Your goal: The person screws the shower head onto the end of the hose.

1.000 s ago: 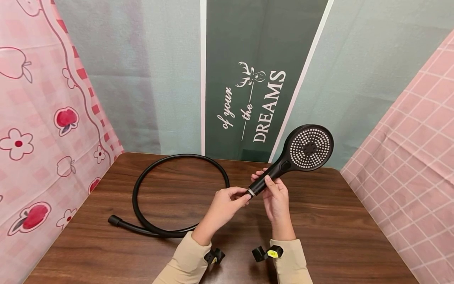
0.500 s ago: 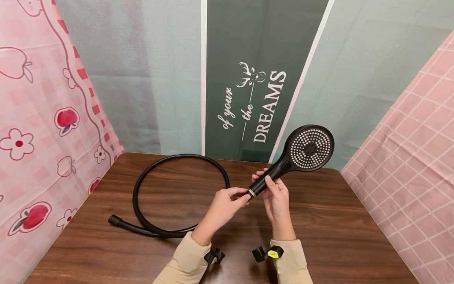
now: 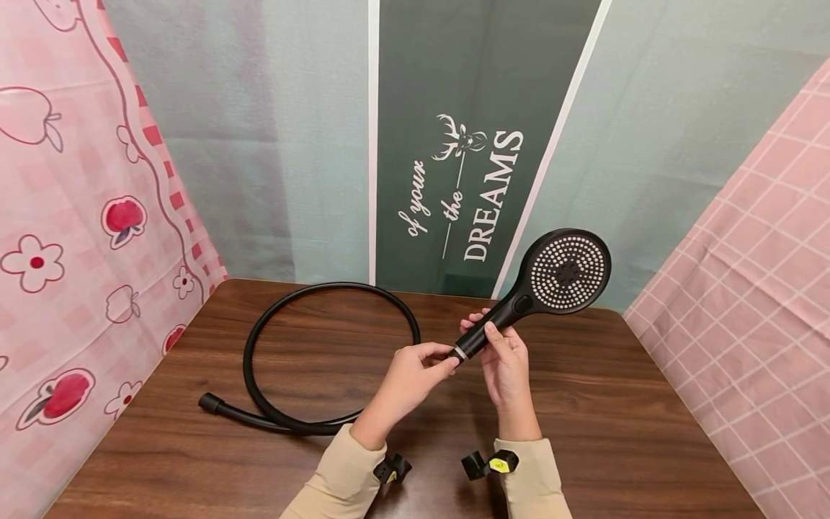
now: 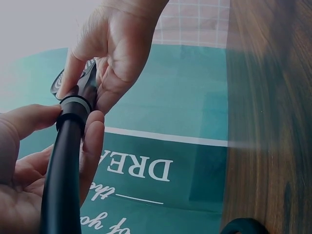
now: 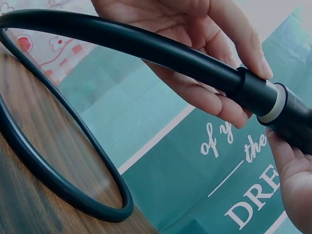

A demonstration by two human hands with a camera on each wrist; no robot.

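Note:
A black handheld shower head with pale nozzles is tilted up to the right above the table. My right hand grips its handle, thumb along the near side. At the handle's lower end, my left hand pinches the collar of a black shower hose between thumb and fingers. The collar lines up with the handle, and a pale ring shows between them. From there the hose runs down behind the left hand and loops on the table.
The wooden table carries the hose loop, whose other end fitting lies at the left. A green cloth with lettering hangs behind. Pink patterned cloths flank the left and right sides.
Hands, shower head and hose hold nearly the same position; the left fingertips have shifted only slightly at the collar.

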